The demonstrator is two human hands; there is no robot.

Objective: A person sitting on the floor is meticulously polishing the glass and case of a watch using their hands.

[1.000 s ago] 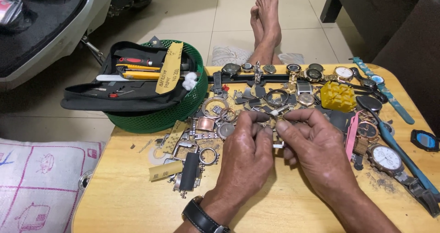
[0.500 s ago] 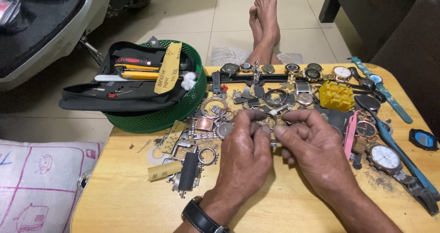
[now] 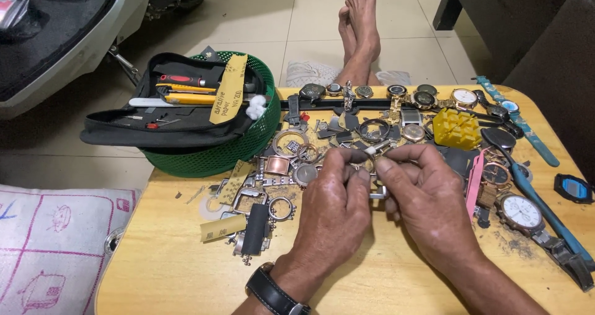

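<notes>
Metal part [image 3: 374, 194] pinched between both hands' curled fingers [image 3: 353, 166].

Both forearms reach in from below, backs of the hands up; the left hand [image 3: 334, 206] and right hand [image 3: 427, 203] meet knuckle to knuckle, fingertips pinched together; bare feet [image 3: 361, 24] lie crossed beyond.

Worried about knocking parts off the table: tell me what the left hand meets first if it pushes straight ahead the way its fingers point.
Probably the black ring-shaped bezel just beyond the left hand; depth is unclear.
</notes>
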